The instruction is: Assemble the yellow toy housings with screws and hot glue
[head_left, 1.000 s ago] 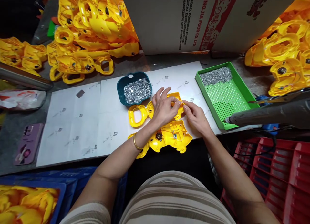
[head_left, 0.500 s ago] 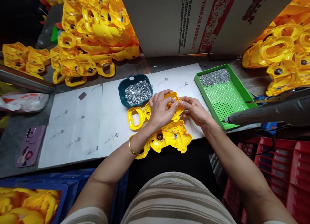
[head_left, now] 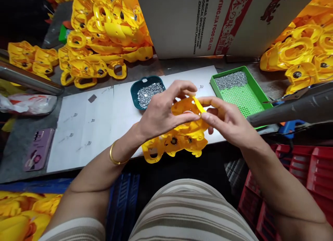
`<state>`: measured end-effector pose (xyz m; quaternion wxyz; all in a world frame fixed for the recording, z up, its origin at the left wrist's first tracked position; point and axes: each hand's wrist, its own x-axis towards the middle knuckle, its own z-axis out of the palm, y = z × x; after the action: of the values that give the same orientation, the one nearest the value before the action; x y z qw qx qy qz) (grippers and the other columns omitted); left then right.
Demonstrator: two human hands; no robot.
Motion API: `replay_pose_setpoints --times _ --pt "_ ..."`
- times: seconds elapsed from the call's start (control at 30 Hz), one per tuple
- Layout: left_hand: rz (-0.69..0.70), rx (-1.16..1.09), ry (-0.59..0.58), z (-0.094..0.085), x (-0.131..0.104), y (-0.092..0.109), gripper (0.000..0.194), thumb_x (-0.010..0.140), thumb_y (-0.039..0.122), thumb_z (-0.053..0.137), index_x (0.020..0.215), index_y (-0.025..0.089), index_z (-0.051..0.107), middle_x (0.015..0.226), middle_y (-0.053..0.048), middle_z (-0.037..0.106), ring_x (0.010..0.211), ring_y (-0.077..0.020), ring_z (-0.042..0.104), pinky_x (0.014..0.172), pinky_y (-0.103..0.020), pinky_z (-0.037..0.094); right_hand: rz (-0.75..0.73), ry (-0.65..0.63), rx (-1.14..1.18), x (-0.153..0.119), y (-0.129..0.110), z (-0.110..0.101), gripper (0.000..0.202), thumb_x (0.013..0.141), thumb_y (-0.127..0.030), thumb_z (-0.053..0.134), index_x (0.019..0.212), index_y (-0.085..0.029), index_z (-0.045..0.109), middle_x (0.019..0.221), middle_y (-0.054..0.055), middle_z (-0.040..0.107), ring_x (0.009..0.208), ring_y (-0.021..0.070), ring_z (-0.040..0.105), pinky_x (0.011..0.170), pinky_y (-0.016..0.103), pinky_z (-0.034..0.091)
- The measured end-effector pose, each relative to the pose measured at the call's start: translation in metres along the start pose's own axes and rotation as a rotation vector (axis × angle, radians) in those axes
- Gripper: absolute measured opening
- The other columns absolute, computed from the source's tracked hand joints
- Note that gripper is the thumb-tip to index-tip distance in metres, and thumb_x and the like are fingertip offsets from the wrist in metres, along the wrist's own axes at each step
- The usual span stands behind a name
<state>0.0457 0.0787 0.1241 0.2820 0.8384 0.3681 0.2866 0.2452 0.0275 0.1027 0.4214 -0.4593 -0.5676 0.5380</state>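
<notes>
Between my hands a yellow plastic toy shell (head_left: 185, 106) is raised off the table, its edge turned up toward me. My left hand (head_left: 163, 110) curves over its left side, thumb along the near edge and fingers over the top. At its right edge my right hand (head_left: 223, 117) pinches the shell between thumb and fingers. Below lies a second yellow shell half (head_left: 179, 145) with a ring handle and a dark round part inside, at the table's near edge. A dark teal tray (head_left: 134, 91) of small silvery screws stands behind my left hand.
A green perforated tray (head_left: 256, 105) with small metal pieces stands to the right, near a dark grey bar (head_left: 288, 109). Yellow shells (head_left: 104, 36) are heaped at the back left, others (head_left: 307, 57) at the right. A phone (head_left: 39, 149) lies left; a carton (head_left: 177, 25) stands behind.
Both hands have lifted the upper yellow shell off the table toward me and tilted its edge up. The lower shell stays on the table. The view has shifted slightly.
</notes>
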Motion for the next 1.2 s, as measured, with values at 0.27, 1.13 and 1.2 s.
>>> replay_pose_setpoints --times 0.27,1.13,1.2 --pt "0.265 0.056 -0.129 0.028 -0.052 -0.016 0.034 0.092 0.049 0.059 0.109 0.021 0.066 0.092 -0.002 0.077 0.082 -0.0139 0.072 0.074 -0.023 0.056 0.217 -0.15 0.296 -0.057 0.037 0.034 0.037 0.09 -0.044 0.059 0.119 -0.022 0.053 0.082 0.0 0.055 0.063 0.0098 0.051 0.051 0.02 0.048" --pt "-0.762 -0.344 -0.186 0.041 -0.125 -0.045 0.056 0.074 0.058 0.071 0.111 0.017 0.063 0.103 -0.005 0.072 0.09 -0.0223 0.067 0.076 -0.028 0.051 0.351 0.282 -0.032 -0.076 0.083 0.026 0.047 0.085 -0.058 0.056 0.104 -0.016 0.065 0.077 0.004 0.06 0.05 0.0089 0.049 0.042 0.022 0.041" --pt "-0.769 -0.375 -0.078 0.054 -0.127 -0.041 0.059 0.074 0.058 0.071 0.114 0.016 0.06 0.106 -0.006 0.071 0.091 -0.0221 0.067 0.078 -0.029 0.051 0.431 0.022 0.102 -0.077 0.082 0.042 0.054 0.082 -0.06 0.059 0.112 -0.016 0.063 0.088 0.007 0.065 0.058 0.0111 0.056 0.043 0.021 0.043"
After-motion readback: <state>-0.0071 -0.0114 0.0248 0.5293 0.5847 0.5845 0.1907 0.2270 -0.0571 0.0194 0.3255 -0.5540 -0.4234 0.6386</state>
